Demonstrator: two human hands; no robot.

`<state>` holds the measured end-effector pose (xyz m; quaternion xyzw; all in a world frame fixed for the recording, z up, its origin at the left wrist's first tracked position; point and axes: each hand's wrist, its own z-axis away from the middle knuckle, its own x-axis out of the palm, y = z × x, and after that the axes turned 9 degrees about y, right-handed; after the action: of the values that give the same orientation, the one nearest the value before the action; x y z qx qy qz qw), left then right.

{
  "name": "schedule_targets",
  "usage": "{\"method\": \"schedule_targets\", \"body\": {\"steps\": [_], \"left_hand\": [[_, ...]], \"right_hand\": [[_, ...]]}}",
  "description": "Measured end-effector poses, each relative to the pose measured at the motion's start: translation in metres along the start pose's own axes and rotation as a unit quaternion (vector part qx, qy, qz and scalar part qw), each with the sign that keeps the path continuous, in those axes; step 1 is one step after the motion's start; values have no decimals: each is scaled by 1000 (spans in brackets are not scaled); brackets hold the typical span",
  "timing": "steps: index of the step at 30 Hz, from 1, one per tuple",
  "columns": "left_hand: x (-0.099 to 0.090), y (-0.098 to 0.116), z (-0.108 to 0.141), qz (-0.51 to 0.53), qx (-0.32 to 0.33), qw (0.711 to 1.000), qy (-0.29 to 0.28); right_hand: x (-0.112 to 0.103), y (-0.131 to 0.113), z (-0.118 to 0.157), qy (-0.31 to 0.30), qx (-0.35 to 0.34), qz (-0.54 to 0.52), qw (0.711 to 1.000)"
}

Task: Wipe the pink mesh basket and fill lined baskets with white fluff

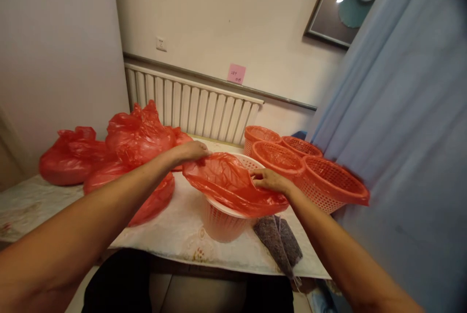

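A white perforated plastic basket [223, 221] stands upright on the table in front of me. Spread over its mouth is a red plastic bag [226, 177], with its edge hanging past the front rim. My left hand [195, 151] is closed on the bag's edge at the back left of the basket. At the right side my right hand [269, 180] has its thumb and fingers closed round the bag's edge. The back of the basket's rim shows uncovered between the hands.
Several red bundled plastic bags [140, 135] lie to the left. Red perforated baskets [324, 186] stand at the right by a blue curtain [408, 109]. A dark grey cloth [279, 240] lies near the front edge. Behind the table is a white radiator [193, 104].
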<state>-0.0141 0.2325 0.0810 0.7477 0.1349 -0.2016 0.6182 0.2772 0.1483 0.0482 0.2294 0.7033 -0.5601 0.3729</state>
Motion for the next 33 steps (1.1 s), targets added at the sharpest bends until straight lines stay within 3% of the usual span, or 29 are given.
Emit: {"method": "schedule_targets", "body": {"steps": [3,5,8,11,13,17,21,28,33], "left_hand": [[8,0,-1,-152,63,984,-70],[13,-4,0,-174,80,980,-55],[20,-14,4,-219,107,970,-12],[29,-26,10,-257,117,959,33],[37,-34,14,-277,111,953,52],[51,-46,15,-297,88,948,71],[55,-50,7,-301,69,950,49],[39,-49,9,-320,60,945,36],[31,-62,29,-329,68,941,26]], "right_hand": [[9,-3,0,-26,20,108,994],[12,-4,1,-11,34,181,983],[10,-2,3,93,57,243,964],[6,9,4,241,102,315,912],[4,22,3,286,126,348,884],[8,49,-2,261,156,332,893],[13,64,-5,234,173,295,910],[10,61,6,233,161,266,921],[28,54,23,227,143,269,925]]}}
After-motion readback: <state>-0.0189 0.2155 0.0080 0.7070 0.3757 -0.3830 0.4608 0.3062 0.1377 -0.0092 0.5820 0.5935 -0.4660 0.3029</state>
